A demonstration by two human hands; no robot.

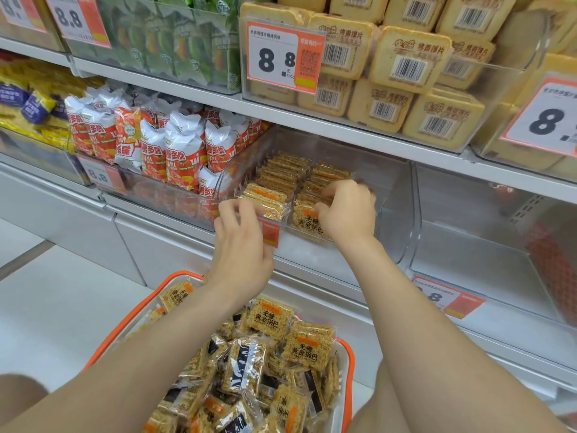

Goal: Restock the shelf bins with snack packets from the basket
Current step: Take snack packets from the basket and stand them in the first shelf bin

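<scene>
A person's right hand (346,210) reaches into a clear shelf bin (394,189), fingers curled down over the front packets of the right-hand row and gripping them. The left hand (242,245) sits at the bin's front edge, fingers bent against the left row; whether it holds a packet cannot be told. Snack packets (281,173) stand in two rows along the bin's left side. More lie heaped in the orange-rimmed basket (175,278) below the forearms. Red-and-white bags (184,145) fill the neighbouring bin to the left, and toast packs (409,57) the shelf above.
</scene>
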